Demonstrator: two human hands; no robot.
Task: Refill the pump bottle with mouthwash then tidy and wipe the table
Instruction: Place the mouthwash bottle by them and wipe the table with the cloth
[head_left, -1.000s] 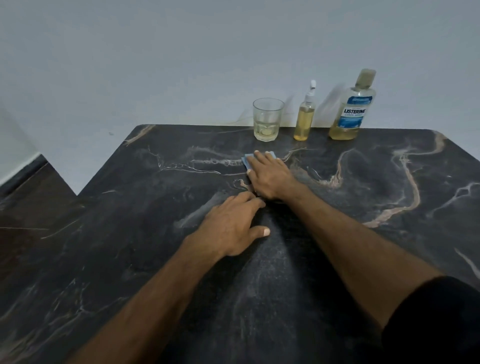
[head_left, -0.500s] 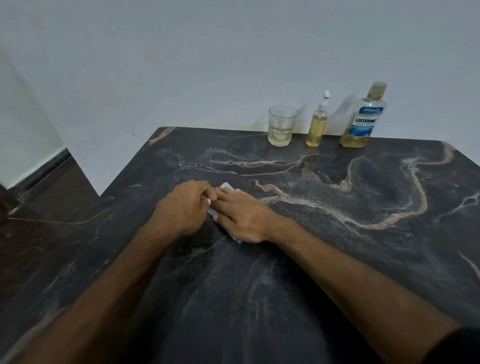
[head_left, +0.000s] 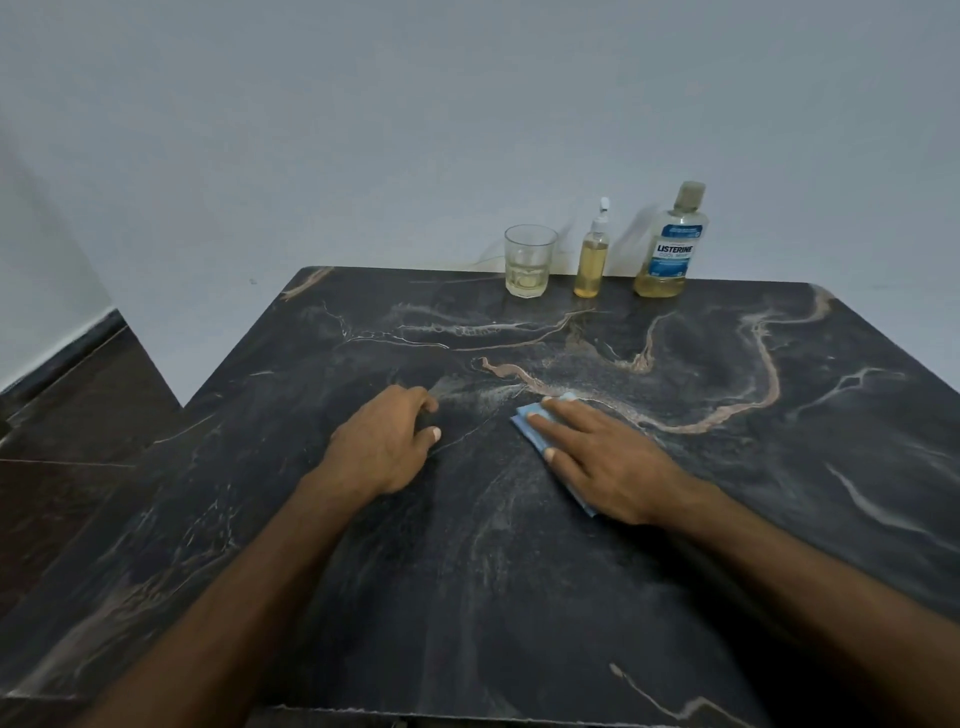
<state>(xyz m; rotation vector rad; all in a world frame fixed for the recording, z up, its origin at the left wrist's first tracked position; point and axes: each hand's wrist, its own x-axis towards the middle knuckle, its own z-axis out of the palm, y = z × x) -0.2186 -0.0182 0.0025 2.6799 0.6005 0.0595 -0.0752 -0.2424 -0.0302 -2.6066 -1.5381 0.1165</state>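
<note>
My right hand lies flat on a blue cloth, pressing it onto the dark marble table near its middle. Most of the cloth is hidden under the palm. My left hand rests on the table to the left of the cloth, fingers loosely curled, holding nothing. At the far edge stand a small pump bottle filled with yellow liquid and a capped Listerine mouthwash bottle with a little liquid at the bottom.
A glass tumbler with a little pale liquid stands left of the pump bottle, by the wall. The table's left edge drops to a dark tiled floor. A pale wall runs behind the table.
My right hand slid the cloth from the far middle toward the left and me, then back right to the middle. My left hand stayed on the table, now apart from the right.
</note>
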